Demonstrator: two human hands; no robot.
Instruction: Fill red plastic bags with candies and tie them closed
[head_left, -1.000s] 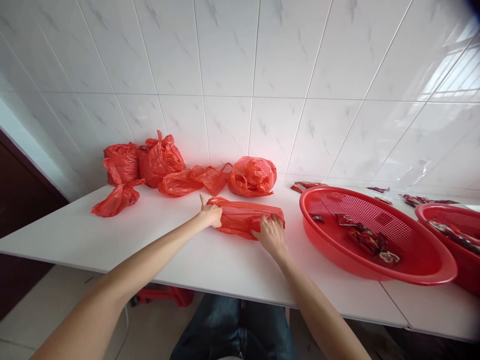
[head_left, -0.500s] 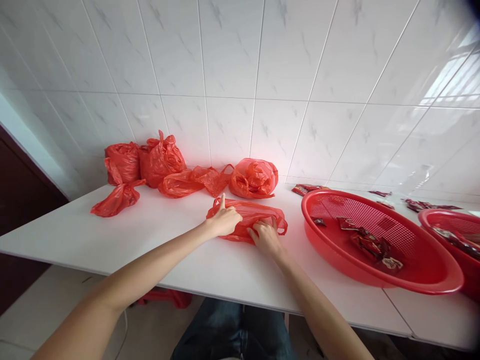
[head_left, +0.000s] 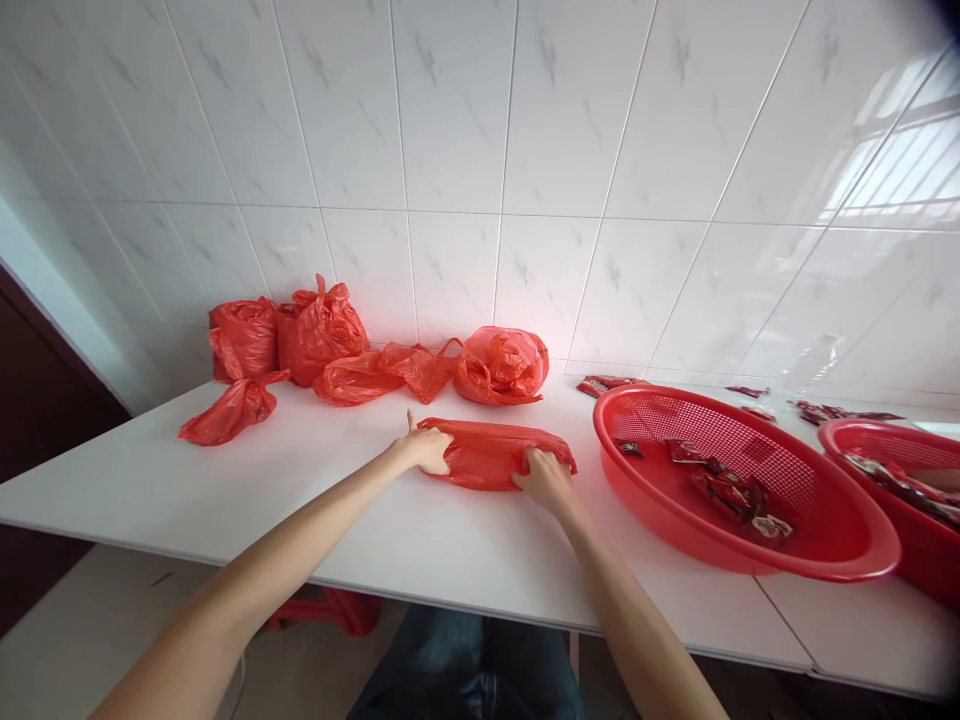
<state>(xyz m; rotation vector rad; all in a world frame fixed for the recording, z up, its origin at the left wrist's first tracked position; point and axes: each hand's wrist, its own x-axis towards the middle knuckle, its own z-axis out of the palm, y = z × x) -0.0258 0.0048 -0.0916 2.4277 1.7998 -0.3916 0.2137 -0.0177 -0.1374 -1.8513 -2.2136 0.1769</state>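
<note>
A thin red plastic bag lies stretched crosswise on the white table in front of me. My left hand is closed on its left end, thumb pointing up. At the opposite end my right hand grips the bag with curled fingers, some of them hidden. Behind it, near the wall, sit a rounded red bundle and a loose, crumpled red bag.
Two filled red bags stand at the back left, with a small tied bag before them. To the right, a large red plastic basket holds several snack packets. A second basket stands beyond it.
My hands have moved apart, the left one leftward, and the bag between them has gone from loose and bunched to a smoother, narrower strip. The view has shifted slightly.
</note>
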